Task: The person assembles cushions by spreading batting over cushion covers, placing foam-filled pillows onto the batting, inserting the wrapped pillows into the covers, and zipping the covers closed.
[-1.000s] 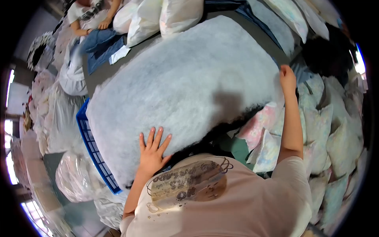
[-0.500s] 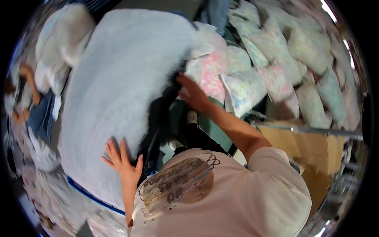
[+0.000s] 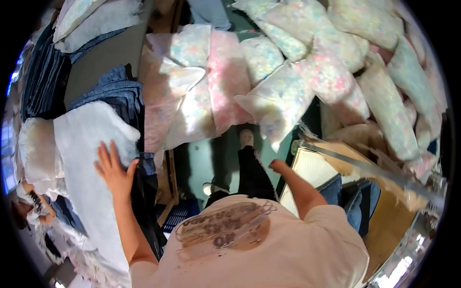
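Observation:
My left hand [image 3: 115,173] lies flat with spread fingers on a white fluffy sheet of padding [image 3: 79,144]. The sheet stretches along the left side, its far end beside a stack of folded blue denim [image 3: 108,91]. Dark cloth [image 3: 146,211] hangs along the near side of the sheet. My right hand [image 3: 278,166] is in the air over the floor, right of my legs, with its fingers curled in. Nothing shows in it.
Stuffed bags with pastel filling [image 3: 230,81] are piled ahead and to the right. A cardboard box [image 3: 391,235] with denim pieces [image 3: 353,204] stands at my right, under a metal bar [image 3: 379,173]. A blue crate [image 3: 180,213] is by my feet. Another person's arm [image 3: 43,206] shows at far left.
The wide white sheet has shifted left and covers less of the view, so the denim stack now shows. My right hand has left the sheet's edge and drawn back right, curling closed.

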{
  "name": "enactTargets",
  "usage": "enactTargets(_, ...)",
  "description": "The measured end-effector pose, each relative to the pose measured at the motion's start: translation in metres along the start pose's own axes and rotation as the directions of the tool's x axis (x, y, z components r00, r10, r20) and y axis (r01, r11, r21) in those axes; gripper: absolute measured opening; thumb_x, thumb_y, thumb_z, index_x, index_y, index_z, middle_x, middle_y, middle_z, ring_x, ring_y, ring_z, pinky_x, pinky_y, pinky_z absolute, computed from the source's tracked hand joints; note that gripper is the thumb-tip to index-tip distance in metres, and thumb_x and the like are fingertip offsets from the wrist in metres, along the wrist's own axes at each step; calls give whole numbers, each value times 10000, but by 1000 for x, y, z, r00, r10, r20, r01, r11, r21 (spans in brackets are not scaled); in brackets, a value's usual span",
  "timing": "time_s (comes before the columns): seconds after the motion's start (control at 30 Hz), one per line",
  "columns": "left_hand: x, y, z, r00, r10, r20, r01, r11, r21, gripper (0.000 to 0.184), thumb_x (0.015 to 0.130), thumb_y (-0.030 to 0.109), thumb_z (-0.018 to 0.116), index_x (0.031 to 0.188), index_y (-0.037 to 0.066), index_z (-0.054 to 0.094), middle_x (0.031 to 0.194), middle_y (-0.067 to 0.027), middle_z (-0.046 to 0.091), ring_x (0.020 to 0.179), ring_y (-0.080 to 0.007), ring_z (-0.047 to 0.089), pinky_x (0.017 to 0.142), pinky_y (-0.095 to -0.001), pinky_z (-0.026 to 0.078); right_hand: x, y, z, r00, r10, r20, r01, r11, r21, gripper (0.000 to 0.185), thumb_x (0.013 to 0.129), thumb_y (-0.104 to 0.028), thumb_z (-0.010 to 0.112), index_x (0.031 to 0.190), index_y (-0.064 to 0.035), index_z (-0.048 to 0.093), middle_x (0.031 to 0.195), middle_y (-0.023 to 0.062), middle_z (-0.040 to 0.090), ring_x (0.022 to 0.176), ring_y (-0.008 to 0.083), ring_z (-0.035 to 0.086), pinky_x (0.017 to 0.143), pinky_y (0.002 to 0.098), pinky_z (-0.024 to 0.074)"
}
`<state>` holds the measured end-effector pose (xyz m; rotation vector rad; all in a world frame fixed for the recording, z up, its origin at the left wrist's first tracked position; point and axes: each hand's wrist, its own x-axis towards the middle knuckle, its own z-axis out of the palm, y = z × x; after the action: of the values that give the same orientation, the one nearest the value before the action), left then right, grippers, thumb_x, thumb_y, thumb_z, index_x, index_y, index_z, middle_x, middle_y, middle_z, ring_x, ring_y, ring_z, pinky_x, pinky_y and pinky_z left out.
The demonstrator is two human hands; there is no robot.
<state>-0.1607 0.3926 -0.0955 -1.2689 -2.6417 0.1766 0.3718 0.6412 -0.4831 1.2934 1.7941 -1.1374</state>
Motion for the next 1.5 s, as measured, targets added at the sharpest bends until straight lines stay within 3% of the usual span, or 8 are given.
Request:
enactTargets(0.07,13,11,17,998,16,-64,-11,997,76,850,861,563,616,1521,104,339,1595,-210,229,1476,-390,201,1152,-612,121,31,-15,-56,983,117,142,-120,993,11,308,827,-322,691,913,-26,711,772,101,715,643,221,686,566,370,552)
enactTargets(0.3,26,14,41,998,-48,-30,51,993,107,877,861,618,531,1488,29,358,1571,-276,223,1468,-455,171,1158,-622,57,105,-261,-193,873,-436,219,475,862,-179,221,910,-188,545,883,-2,660,688,95,675,559,219,637,530,380,537)
enactTargets(0.4,27,9,48,998,-40,-44,44,994,102,884,871,661,469,1482,31,364,1558,-295,234,1454,-478,194,1153,-635,59,139,-368,-123,791,-496,359,459,868,190,209,879,-161,527,792,-45,678,710,122,673,552,218,649,543,397,516)
enactTargets(0.5,26,5,54,996,-47,-74,54,994,95,890,884,702,403,1461,25,387,1533,-309,278,1432,-485,250,1152,-632,82,109,-490,-68,376,-893,248,927,360,-106,177,828,-178,569,881,-58,689,822,178,688,832,378,659,731,499,514)
enactTargets(0.73,5,-10,74,991,-93,-95,92,996,-8,893,864,784,325,1364,72,527,1465,-311,383,1388,-488,328,1139,-665,79,166,-670,12,290,-925,247,862,140,-487,167,812,-177,579,867,-59,684,836,184,678,804,373,656,708,483,513)
enactTargets(1.0,-3,-13,78,982,-140,-130,134,989,-56,804,892,766,281,1327,173,606,1422,-247,476,1365,-430,396,1162,-617,73,274,-648,-65,595,-780,192,515,186,-837,138,769,-178,608,811,-71,684,787,155,674,748,329,660,675,461,515)
enactTargets(1.37,11,-7,61,985,-132,-115,128,991,-41,822,889,718,360,1396,94,529,1506,-237,394,1418,-411,334,1158,-593,106,43,-492,-133,-7,-851,525,846,-285,-450,142,709,-228,674,656,-103,629,653,86,622,646,291,643,616,455,501)
enactTargets(1.5,12,-2,55,979,-141,-147,134,989,-56,808,883,694,403,1440,114,485,1544,-202,352,1440,-372,314,1161,-578,119,-56,-409,-233,652,-672,351,733,440,-519,298,758,-335,743,719,-63,628,674,129,613,663,299,628,620,440,478)
